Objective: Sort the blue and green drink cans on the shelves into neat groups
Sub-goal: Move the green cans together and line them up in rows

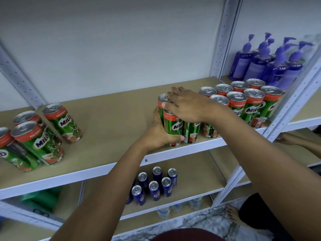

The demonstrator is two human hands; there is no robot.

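Note:
Green Milo cans stand on the upper shelf (pixel 111 108). A tidy block of several cans (pixel 250 101) fills its right end. Just left of that block, my left hand (pixel 159 134) grips the front can (pixel 173 126) of a small cluster from the left side, thumb across its base. My right hand (pixel 189 105) lies flat, fingers straight, on the tops of that cluster. A loose group of green cans (pixel 34 136) stands at the shelf's left end. Several blue cans (pixel 154 185) stand on the shelf below.
Purple pump bottles (pixel 267 63) stand behind the right block on the neighbouring bay. A white shelf upright (pixel 224 40) divides the bays. Another person's hand (pixel 286 139) holds the right post, and a bare foot (pixel 232 213) shows below. Water bottles (pixel 173 207) sit on the lowest shelf.

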